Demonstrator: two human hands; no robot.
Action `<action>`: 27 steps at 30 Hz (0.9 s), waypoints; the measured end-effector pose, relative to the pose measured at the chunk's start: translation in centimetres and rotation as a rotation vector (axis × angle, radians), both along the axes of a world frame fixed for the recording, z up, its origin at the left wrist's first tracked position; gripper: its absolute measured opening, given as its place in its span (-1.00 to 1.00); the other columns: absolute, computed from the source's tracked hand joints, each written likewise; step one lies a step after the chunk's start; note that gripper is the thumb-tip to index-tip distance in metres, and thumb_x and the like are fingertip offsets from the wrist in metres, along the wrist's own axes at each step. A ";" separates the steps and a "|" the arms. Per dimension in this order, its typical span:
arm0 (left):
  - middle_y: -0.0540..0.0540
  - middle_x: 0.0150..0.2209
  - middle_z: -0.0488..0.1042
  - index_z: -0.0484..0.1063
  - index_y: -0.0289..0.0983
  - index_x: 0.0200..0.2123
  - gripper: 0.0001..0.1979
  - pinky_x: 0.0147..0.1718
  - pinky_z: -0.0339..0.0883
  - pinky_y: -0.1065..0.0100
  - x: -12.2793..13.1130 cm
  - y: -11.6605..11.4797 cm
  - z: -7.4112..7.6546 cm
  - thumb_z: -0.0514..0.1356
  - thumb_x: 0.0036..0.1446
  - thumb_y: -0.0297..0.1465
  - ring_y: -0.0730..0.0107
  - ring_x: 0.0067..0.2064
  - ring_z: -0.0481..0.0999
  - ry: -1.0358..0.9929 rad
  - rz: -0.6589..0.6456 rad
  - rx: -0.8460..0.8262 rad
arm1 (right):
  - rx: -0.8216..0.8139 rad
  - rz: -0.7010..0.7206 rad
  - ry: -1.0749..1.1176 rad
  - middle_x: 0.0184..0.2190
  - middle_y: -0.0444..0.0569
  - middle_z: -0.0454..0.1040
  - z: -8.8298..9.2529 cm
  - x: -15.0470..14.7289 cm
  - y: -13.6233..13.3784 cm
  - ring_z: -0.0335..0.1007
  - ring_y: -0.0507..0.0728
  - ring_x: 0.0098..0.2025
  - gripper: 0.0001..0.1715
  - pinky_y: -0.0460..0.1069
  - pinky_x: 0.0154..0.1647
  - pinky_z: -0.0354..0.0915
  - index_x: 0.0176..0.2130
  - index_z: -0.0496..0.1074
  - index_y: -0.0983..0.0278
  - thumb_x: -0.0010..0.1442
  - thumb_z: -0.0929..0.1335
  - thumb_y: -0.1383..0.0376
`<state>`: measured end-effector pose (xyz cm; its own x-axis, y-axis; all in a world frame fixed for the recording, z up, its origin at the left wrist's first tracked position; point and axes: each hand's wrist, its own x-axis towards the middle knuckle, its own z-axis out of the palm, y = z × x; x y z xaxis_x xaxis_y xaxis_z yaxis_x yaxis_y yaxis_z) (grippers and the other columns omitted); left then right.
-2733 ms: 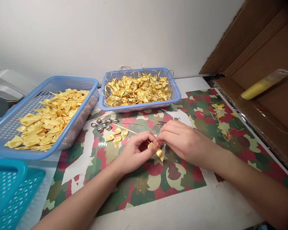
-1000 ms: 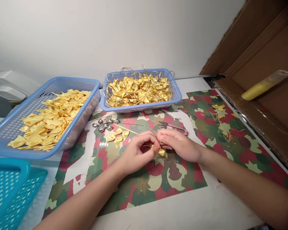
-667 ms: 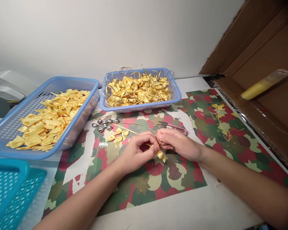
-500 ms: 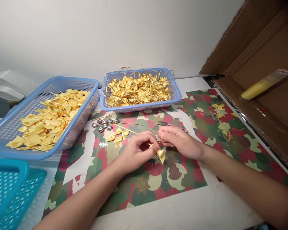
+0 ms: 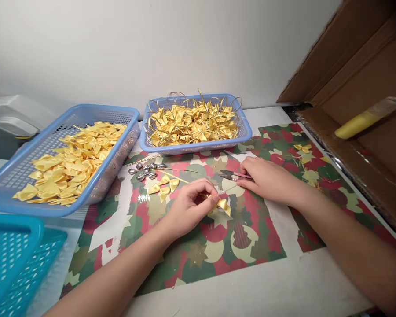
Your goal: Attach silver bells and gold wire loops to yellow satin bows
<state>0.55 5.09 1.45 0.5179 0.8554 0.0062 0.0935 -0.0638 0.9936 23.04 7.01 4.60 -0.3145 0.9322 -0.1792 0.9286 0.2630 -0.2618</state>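
My left hand (image 5: 194, 202) pinches a yellow ribbon bow (image 5: 223, 206) between thumb and fingertips, over the middle of the patterned sheet. A thin gold strand shows by its fingers. Further right, my right hand (image 5: 267, 179) is closed around the handles of small thread snips (image 5: 232, 175); their dark blades point left. To the left of my left hand lie a few loose yellow bows (image 5: 164, 187) and gold cords (image 5: 174, 177). Just behind those sits a cluster of silver jingle bells (image 5: 147, 171).
A blue basket of yellow bows (image 5: 61, 210) stands at left, and another blue basket (image 5: 198, 149) with bows on gold cords at the back. A teal basket (image 5: 36, 224) is front left. Thread scraps (image 5: 308, 176) lie right, near a cardboard box (image 5: 317, 79) and a yellow tube (image 5: 366, 119).
My right hand has left the bow, moved right and taken hold of the thread snips. The left hand keeps the bow pinched in nearly the same place.
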 end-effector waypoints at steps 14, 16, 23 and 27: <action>0.02 -0.46 0.34 0.35 -0.28 -0.49 -0.81 -0.56 0.14 0.49 0.1 0.0 0.3 0.19 0.13 -0.33 0.55 -0.50 0.23 -0.075 0.100 -0.106 | -0.423 -0.055 0.596 -0.52 -0.18 0.21 2.9 0.3 -0.9 0.06 0.00 -0.52 -0.59 -0.09 -0.53 0.00 -0.25 0.34 0.22 0.31 0.20 -0.04; 0.03 -0.47 0.32 0.34 -0.28 -0.49 -0.82 -0.57 0.12 0.50 0.2 0.0 0.3 0.19 0.13 -0.35 0.58 -0.52 0.21 -0.098 0.105 -0.106 | -0.540 -0.004 0.606 -0.55 -0.21 0.09 2.8 0.2 -0.9 -0.05 -0.02 -0.53 -0.55 -0.09 -0.55 -0.08 -0.39 0.29 0.24 0.27 0.25 -0.07; 0.03 -0.48 0.30 0.34 -0.28 -0.49 -0.80 -0.58 0.12 0.50 0.2 0.0 0.4 0.21 0.12 -0.32 0.56 -0.52 0.22 -0.115 0.149 -0.119 | -0.621 -0.007 0.598 -0.57 -0.20 0.01 2.8 0.5 -0.8 -0.11 -0.04 -0.56 -0.42 -0.09 -0.58 -0.08 -0.52 0.06 0.25 0.29 0.21 -0.10; 0.02 -0.47 0.30 0.35 -0.29 -0.49 -0.79 -0.57 0.12 0.51 0.2 0.1 0.3 0.20 0.11 -0.31 0.57 -0.50 0.21 -0.121 0.164 -0.131 | -0.662 -0.037 0.583 -0.55 -0.15 0.18 2.8 0.6 -0.9 0.04 -0.03 -0.55 -0.38 -0.10 -0.56 0.06 -0.48 0.25 0.28 0.29 0.16 -0.16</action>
